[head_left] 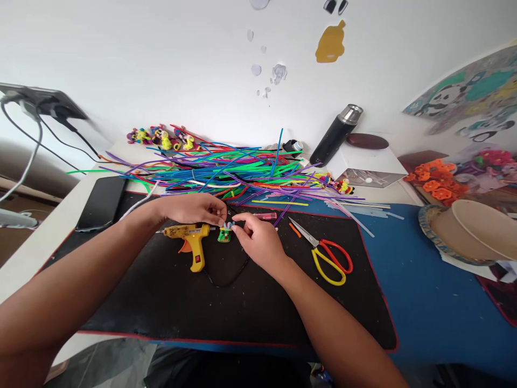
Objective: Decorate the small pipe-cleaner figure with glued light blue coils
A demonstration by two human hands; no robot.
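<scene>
My left hand [197,208] and my right hand [260,240] meet over the black mat, fingertips pinched. Between them is a small pipe-cleaner figure [224,235], green below with a light blue zigzag piece on top. Both hands grip it around that blue part; fingers partly cover it. Left of the figure, below my left hand, lies a yellow hot glue gun [193,237] with an orange trigger. To the right of my right hand are scissors [323,253], blades apart, with one red and one yellow handle loop. A short orange piece [294,230] lies by the blades.
A wide heap of coloured pipe cleaners [226,170] lies along the wall. Finished-looking small figures [161,137] stand behind it. A black phone [102,203] is at left, a thermos [337,134] at back right, a bowl [484,229] at far right. Glue sticks [363,211] lie nearby.
</scene>
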